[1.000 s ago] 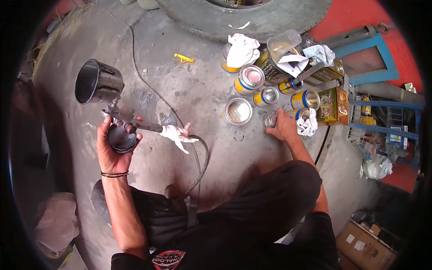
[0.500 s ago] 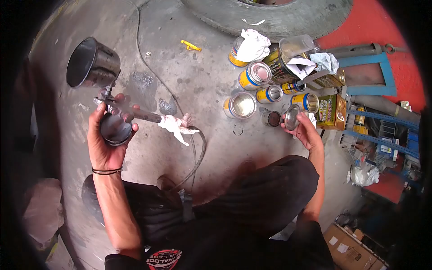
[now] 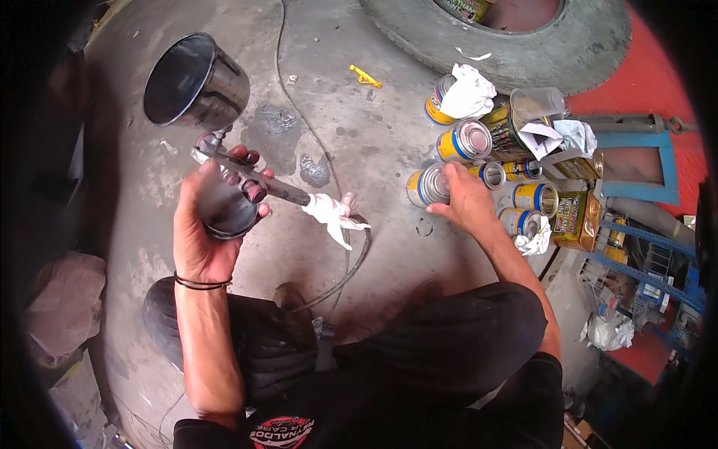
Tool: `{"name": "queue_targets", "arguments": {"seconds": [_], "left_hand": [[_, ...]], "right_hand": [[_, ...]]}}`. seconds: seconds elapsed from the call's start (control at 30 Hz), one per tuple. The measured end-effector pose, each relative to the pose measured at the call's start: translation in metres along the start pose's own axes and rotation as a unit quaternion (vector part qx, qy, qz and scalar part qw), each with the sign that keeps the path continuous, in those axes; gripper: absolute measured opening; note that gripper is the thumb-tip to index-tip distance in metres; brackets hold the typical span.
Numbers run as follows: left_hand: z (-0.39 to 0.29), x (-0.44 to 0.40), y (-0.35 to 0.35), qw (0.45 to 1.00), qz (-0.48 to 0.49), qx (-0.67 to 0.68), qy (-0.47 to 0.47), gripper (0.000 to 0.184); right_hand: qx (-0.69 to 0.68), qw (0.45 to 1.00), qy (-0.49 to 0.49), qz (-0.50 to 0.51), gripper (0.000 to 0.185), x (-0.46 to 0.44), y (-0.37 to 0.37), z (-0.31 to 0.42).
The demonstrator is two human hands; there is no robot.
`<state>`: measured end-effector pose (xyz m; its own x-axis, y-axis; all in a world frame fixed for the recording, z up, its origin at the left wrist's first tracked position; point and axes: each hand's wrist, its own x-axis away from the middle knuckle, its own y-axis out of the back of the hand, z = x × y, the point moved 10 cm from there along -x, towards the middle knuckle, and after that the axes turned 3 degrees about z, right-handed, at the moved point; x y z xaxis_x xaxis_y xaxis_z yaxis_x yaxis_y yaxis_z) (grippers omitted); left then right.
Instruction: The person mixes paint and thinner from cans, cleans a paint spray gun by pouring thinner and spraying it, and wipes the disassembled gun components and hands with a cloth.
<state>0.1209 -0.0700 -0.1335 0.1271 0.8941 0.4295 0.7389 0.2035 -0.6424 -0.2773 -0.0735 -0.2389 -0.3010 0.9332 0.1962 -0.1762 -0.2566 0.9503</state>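
Observation:
My left hand (image 3: 206, 217) is closed around a spray gun (image 3: 243, 176), with a dark round lid (image 3: 230, 213) also held against the palm. The gun's dark metal cup (image 3: 213, 93) tilts with its mouth toward the upper left. White cloth (image 3: 333, 213) is tied round the gun's hose end. Over the top of a yellow-labelled paint can (image 3: 416, 187), my right hand (image 3: 467, 198) spans a ringed metal lid (image 3: 432, 183), fingers and thumb at its edge. Part of the lid is hidden under the fingers; whether it is pressed fully down I cannot tell.
Several paint cans (image 3: 452, 142) stand at the right, some with rags (image 3: 470, 90) or a plastic cup (image 3: 537, 103) on them. A large tyre (image 3: 516, 49) lies behind. An air hose (image 3: 299, 112) crosses the floor, near a yellow piece (image 3: 365, 76). Blue metal racking (image 3: 651, 251) is at far right.
My right hand has moved left with the metal lid, from beside the smaller cans onto the formerly uncovered paint can. My left hand keeps its hold. The whole view has shifted.

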Motion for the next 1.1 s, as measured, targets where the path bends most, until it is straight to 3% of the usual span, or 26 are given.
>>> {"name": "queue_targets", "arguments": {"seconds": [0.23,0.33,0.37,0.47,0.5,0.6,0.7,0.8,0.93,1.07,1.1], "left_hand": [[0.001,0.005,-0.003,0.999,-0.029,-0.009,-0.013,0.057],[0.000,0.008,0.006,1.000,-0.013,-0.004,-0.006,0.058],[0.001,0.008,0.005,1.000,-0.008,-0.003,-0.007,0.058],[0.006,0.009,0.007,1.000,-0.001,0.008,-0.005,0.058],[0.008,0.009,0.005,1.000,-0.001,0.007,-0.001,0.058],[0.015,0.004,0.001,1.000,0.017,-0.002,0.014,0.056],[0.022,0.002,-0.012,0.999,0.042,-0.003,0.032,0.056],[0.028,0.004,-0.023,0.997,0.065,0.000,0.037,0.056],[0.034,0.007,-0.037,0.999,0.032,0.002,0.031,0.058],[0.045,0.000,-0.041,0.995,0.082,-0.012,0.050,0.054],[0.046,-0.003,-0.044,0.995,0.083,-0.011,0.053,0.054]], "right_hand": [[0.049,0.998,-0.025,-0.018,0.078,0.016,0.005,0.001],[-0.007,0.992,-0.031,-0.121,0.078,0.051,0.025,-0.009],[-0.081,0.988,-0.094,-0.095,0.078,0.067,0.015,-0.029],[-0.061,0.955,-0.271,-0.108,0.074,0.128,-0.013,-0.077],[0.007,0.947,-0.294,-0.132,0.079,0.142,-0.020,-0.084],[-0.002,0.932,-0.349,-0.094,0.083,0.147,-0.040,-0.109],[-0.035,0.936,-0.346,-0.055,0.082,0.131,-0.064,-0.141],[-0.026,0.937,-0.339,-0.080,0.078,0.113,-0.042,-0.152],[-0.016,0.943,-0.323,-0.082,0.075,0.095,-0.039,-0.189],[0.016,0.938,-0.342,-0.048,0.089,0.097,-0.035,-0.180],[0.022,0.937,-0.335,-0.095,0.090,0.104,-0.018,-0.166]]}}
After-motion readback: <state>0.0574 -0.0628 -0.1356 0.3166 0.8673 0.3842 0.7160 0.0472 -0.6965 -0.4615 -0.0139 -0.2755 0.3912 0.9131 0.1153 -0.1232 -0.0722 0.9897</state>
